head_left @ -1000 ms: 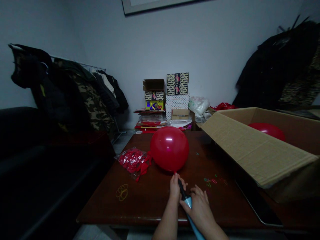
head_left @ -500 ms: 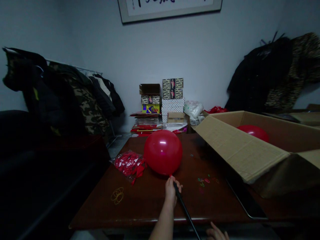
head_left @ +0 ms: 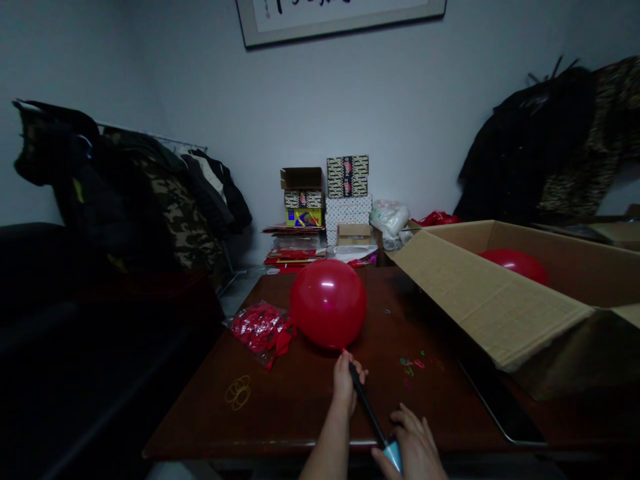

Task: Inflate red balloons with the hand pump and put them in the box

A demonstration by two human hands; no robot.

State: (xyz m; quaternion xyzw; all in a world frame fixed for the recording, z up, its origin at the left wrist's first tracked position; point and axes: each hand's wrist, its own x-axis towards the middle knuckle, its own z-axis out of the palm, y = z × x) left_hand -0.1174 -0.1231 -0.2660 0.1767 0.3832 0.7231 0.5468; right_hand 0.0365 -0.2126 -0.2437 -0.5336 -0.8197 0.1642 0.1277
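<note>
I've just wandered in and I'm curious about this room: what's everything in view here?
balloon: one, red, inflated, on the table
balloon: one, red, inside the carton
cardboard carton: one, tan, open, at the table's right
plastic bag of balloons: one, red contents, on the table
rubber bands: several, yellow, on the table
small elastic bits: several, mixed colours, on the table
table: one, dark reddish-brown
stacked boxes: several, patterned, behind the table
coats: several, dark and camouflage, on a rack at left
framed calligraphy: one, on the wall
hand pump: one, black and blue, between the hands
left hand: one, at the balloon's neck
right hand: one, at the pump's blue end
</note>
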